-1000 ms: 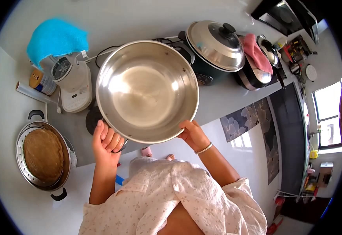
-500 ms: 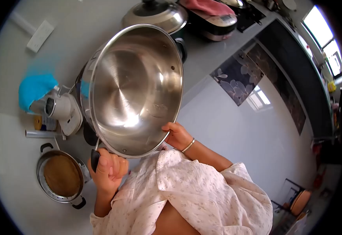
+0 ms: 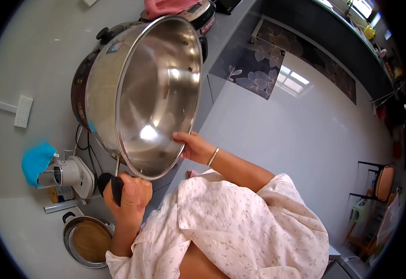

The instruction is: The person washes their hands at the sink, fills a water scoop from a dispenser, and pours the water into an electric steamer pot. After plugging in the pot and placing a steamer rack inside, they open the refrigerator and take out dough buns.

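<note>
A large steel pot (image 3: 154,102) is held tilted in front of me, its shiny inside facing right and toward me. My left hand (image 3: 129,194) is wrapped round its black side handle at the lower left. With thumb over the rim, my right hand (image 3: 194,146) grips the pot's lower right edge; a bracelet is on that wrist. Behind the pot, a dark cooker (image 3: 79,88) is partly hidden. At the lower left, a round brown flat piece (image 3: 91,241) lies in a perforated steel pan (image 3: 69,239) with black handles.
A white mixer (image 3: 83,179) under a blue cloth (image 3: 37,162) stands left. A pink cloth (image 3: 172,5) lies on a rice cooker (image 3: 200,16) at the top. Dark floral mats (image 3: 258,69) lie on the floor. A chair (image 3: 383,182) stands right.
My view has turned to the right. Both hands have tipped the pot further onto its side, its base toward the left. Both still hold it.
</note>
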Demonstrator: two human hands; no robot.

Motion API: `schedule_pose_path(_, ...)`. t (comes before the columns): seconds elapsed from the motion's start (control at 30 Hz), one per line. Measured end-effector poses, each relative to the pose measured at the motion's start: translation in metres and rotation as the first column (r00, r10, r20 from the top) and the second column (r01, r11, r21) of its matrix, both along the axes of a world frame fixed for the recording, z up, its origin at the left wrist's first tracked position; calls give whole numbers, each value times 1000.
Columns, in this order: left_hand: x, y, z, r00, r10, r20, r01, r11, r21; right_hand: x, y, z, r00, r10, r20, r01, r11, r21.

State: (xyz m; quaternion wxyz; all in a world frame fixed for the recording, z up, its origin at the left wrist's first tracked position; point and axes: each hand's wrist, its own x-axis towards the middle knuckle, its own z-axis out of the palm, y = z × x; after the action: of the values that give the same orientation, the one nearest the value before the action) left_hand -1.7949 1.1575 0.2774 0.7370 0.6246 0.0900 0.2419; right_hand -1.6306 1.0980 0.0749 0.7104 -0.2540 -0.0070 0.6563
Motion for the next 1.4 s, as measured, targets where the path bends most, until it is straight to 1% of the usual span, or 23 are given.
schedule_pose_path(0.1,18,-2,-1,997,-12,76,10,1000,23,18,-9,43,986,-119,-118,121,993,16)
schedule_pose_path(0.17,32,-5,0,991,-42,123,37,998,45,31,-15,47,953,-105,-284,178,953,244)
schedule_pose_path(0.33,61,-29,-2,993,-59,99,42,985,166,47,-15,26,906,-200,-374,308,916,255)
schedule_pose_path(0.4,70,-36,-8,996,-19,82,-6,957,291,56,-13,17,931,-238,-276,285,947,148)
schedule_pose_path(0.43,71,-38,-7,999,-32,20,23,934,357,60,-14,14,925,-254,-282,293,950,106)
schedule_pose_path(0.47,62,-28,-13,998,-10,-67,44,839,543,64,-15,14,920,-272,-283,314,943,112)
schedule_pose_path(0.53,57,-30,-20,994,-6,-109,81,712,697,69,-7,14,901,-280,-331,325,942,87)
schedule_pose_path(0.57,58,-33,-19,993,1,-120,92,634,768,73,5,6,891,-249,-379,335,925,182)
schedule_pose_path(0.6,62,-38,-15,993,-6,-119,96,628,772,76,11,-5,890,-253,-379,341,921,188)
schedule_pose_path(0.67,70,-46,-13,997,-70,-21,50,434,900,82,13,-2,882,-237,-407,341,917,205)
schedule_pose_path(0.73,70,-50,-10,998,-57,-17,40,434,900,84,14,-2,887,-230,-401,332,921,206)
schedule_pose_path(0.83,71,-48,-9,990,-142,-13,73,428,901,80,16,-12,908,-201,-368,288,937,199)
schedule_pose_path(0.93,66,-42,-6,994,-101,-30,71,435,898,74,14,-26,940,-139,-311,202,963,179)
schedule_pose_path(1.0,56,-31,0,999,-5,-38,36,506,862,74,4,-28,961,-99,-258,141,979,150)
schedule_pose_path(1.07,47,-16,3,990,-27,-139,117,705,700,69,-15,-20,977,-51,-208,77,990,118)
schedule_pose_path(1.1,46,-18,7,992,53,-115,8,877,480,63,-26,-11,980,-20,-196,42,993,110)
schedule_pose_path(1.13,41,-12,8,991,78,-104,-20,882,470,57,-38,0,995,-10,-99,13,999,33)
schedule_pose_path(1.17,33,-1,8,998,8,-69,5,981,192,51,-46,12,1000,1,-3,-1,999,-47)
schedule_pose_path(1.2,26,8,8,998,-57,-9,56,994,-98,46,-52,26,1000,12,4,-12,998,-59)
schedule_pose_path(1.27,18,24,13,988,-77,136,117,939,-322,35,-56,48,988,-33,149,33,999,3)
schedule_pose_path(1.3,12,31,13,982,-67,179,128,925,-358,37,-57,38,980,9,199,-13,1000,21)
schedule_pose_path(1.33,5,36,14,985,12,174,54,928,-369,34,-55,40,981,11,195,-12,1000,4)
schedule_pose_path(1.4,-13,53,8,975,85,204,7,911,-413,27,-41,51,964,160,212,-163,987,-7)
